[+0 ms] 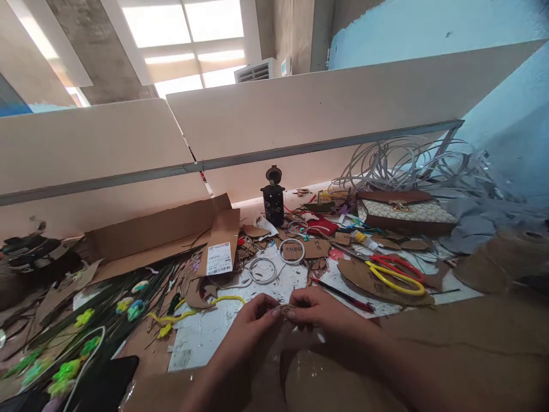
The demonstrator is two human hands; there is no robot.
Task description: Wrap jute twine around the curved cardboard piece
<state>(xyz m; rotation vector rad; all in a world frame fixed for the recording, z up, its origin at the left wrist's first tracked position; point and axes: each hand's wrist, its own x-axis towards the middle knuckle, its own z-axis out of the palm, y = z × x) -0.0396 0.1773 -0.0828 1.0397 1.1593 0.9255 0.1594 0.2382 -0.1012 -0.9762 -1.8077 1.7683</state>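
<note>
My left hand (259, 317) and my right hand (315, 309) meet at the front of the table, thumbs and fingers closed. Between their fingertips is a small, brown, ridged piece (286, 309) that looks like torn cardboard. Just beyond the hands lie two white wire rings (263, 271), one overlapping a printed cardboard piece (315, 248). A dark pencil-like stick with a red end (343, 295) lies right of my right hand. Past it, scissors with red and yellow handles (397, 277) rest on a cut cardboard piece (355, 279). A yellow fuzzy strip (227, 298) runs left of my left hand.
A black lidded bottle (273, 203) stands at the back. An open cardboard box (163, 237), dark stems and colourful flowers (64, 372) cover the left. A patterned handbag (403, 212), coiled white wire (386, 163) and a brown cone (497, 263) occupy the right.
</note>
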